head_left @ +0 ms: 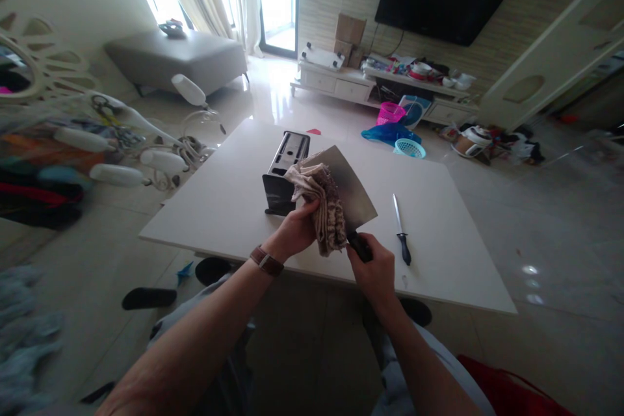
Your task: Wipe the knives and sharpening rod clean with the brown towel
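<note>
My right hand (374, 266) is closed around the black handle of a cleaver (351, 188), whose broad blade points up and away from me. In my left hand (299, 231) is a bunched brown cloth (324, 208), held against the left side of the blade and hiding part of it. Both hands are above the near side of the white table (219, 201). Behind the cloth stands a black and silver knife block (280, 192), with slots in its top. To the right, a sharpening steel (401, 234) with a black handle lies on the table.
Stools with dark seats (149, 298) stand by the table's near edge. Beyond the table are a light blue basket (409, 148), a pink basket (390, 113) and a blue plastic bag (385, 134) on the floor. A white lamp (141, 120) with several shades is at the left.
</note>
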### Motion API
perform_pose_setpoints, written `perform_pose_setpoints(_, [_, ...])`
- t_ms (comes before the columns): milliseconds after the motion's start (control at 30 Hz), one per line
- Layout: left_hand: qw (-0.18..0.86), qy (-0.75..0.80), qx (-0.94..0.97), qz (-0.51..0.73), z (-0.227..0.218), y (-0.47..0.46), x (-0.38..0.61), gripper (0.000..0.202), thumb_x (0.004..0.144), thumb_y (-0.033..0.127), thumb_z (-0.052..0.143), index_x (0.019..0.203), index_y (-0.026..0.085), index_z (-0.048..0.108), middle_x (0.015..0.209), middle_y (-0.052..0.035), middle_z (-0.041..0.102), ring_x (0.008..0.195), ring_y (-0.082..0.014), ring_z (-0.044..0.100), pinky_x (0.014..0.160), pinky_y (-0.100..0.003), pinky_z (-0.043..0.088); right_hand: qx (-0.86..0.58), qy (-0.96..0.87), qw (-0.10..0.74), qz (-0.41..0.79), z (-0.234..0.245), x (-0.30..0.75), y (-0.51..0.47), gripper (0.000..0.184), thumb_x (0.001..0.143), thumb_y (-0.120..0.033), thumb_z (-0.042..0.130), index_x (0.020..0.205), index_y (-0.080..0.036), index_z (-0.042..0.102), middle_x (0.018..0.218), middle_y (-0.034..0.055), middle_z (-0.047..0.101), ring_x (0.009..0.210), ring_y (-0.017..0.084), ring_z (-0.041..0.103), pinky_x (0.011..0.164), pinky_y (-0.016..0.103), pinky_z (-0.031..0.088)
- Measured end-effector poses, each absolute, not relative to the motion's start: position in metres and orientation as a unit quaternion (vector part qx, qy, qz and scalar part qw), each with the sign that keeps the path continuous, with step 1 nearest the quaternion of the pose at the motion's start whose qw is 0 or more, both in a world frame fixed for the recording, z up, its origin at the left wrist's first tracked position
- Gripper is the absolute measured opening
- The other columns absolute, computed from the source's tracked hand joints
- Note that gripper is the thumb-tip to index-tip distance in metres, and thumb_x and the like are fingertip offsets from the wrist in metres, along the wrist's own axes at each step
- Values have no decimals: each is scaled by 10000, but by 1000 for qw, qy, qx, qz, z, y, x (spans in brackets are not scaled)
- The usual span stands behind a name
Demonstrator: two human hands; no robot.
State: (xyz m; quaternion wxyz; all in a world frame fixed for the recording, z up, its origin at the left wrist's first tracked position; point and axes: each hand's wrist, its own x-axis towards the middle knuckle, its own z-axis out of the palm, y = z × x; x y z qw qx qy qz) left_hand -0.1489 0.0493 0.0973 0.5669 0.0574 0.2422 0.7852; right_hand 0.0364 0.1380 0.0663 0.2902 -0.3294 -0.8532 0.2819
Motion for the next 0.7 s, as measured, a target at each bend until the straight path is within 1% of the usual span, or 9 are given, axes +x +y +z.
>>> perform_pose_setpoints(67, [567, 236, 58, 787, 95, 48, -149, 285, 814, 291, 697, 1077, 181, 712, 1082, -77, 772, 1224, -322, 654, 1133, -501, 449, -332, -850, 288, 289, 67, 37, 138, 202, 861, -347, 670, 1000, -206, 710, 847, 42, 753, 721, 204, 670, 711, 303, 493])
perform_pose_setpoints(133, [571, 223, 52, 788, 92, 47, -150, 308, 815, 386, 684, 1045, 185, 723, 1086, -96, 772, 1244, -352, 638, 1112, -536, 462, -336, -846, 288, 297, 67, 37, 138, 197, 867, -347, 668, 998, -206, 708, 843, 39, 751, 719, 202, 668, 708, 303, 491])
perform_pose_setpoints(200, [569, 217, 48, 792, 90, 46, -151, 381, 818, 480, 660, 1048, 184, 730, 1118, -124, 766, 1266, -382, 619, 1086, -577, 475, -337, -844, 290, 301, 68, 37, 137, 197, 872, -352, 665, 999, -207, 707, 831, 35, 746, 712, 202, 665, 701, 303, 489])
perform_pose_setpoints(267, [558, 224, 44, 798, 89, 47, -151, 448, 821, 533, 644, 1083, 180, 730, 1164, -144, 755, 1289, -398, 600, 1069, -602, 478, -338, -842, 302, 292, 69, 37, 136, 201, 876, -358, 660, 1001, -207, 706, 817, 34, 738, 708, 204, 661, 694, 306, 487])
perform_pose_setpoints(400, [524, 240, 25, 817, 91, 47, -147, 509, 827, 544, 647, 1208, 211, 702, 1255, -141, 726, 1325, -394, 573, 1073, -610, 466, -339, -837, 336, 269, 71, 37, 132, 191, 891, -362, 651, 996, -208, 697, 798, 32, 721, 712, 207, 662, 682, 305, 477])
perform_pose_setpoints(533, [536, 218, 28, 815, 92, 45, -144, 541, 841, 509, 661, 1303, 229, 665, 1316, -134, 701, 1339, -379, 564, 1097, -592, 454, -334, -841, 335, 262, 72, 37, 132, 195, 906, -359, 641, 1020, -209, 691, 834, 40, 728, 749, 217, 675, 700, 309, 479])
perform_pose_setpoints(633, [552, 207, 43, 806, 91, 44, -143, 528, 847, 511, 680, 1292, 226, 667, 1310, -130, 705, 1351, -365, 558, 1119, -578, 442, -335, -846, 322, 261, 71, 37, 134, 207, 914, -356, 628, 1046, -211, 692, 856, 44, 734, 770, 224, 679, 719, 316, 484])
perform_pose_setpoints(700, [559, 214, 49, 800, 89, 44, -142, 490, 844, 513, 702, 1233, 215, 690, 1274, -127, 722, 1349, -358, 562, 1128, -568, 439, -334, -848, 320, 259, 70, 37, 135, 209, 907, -357, 634, 1046, -212, 694, 852, 41, 734, 765, 223, 679, 719, 316, 484])
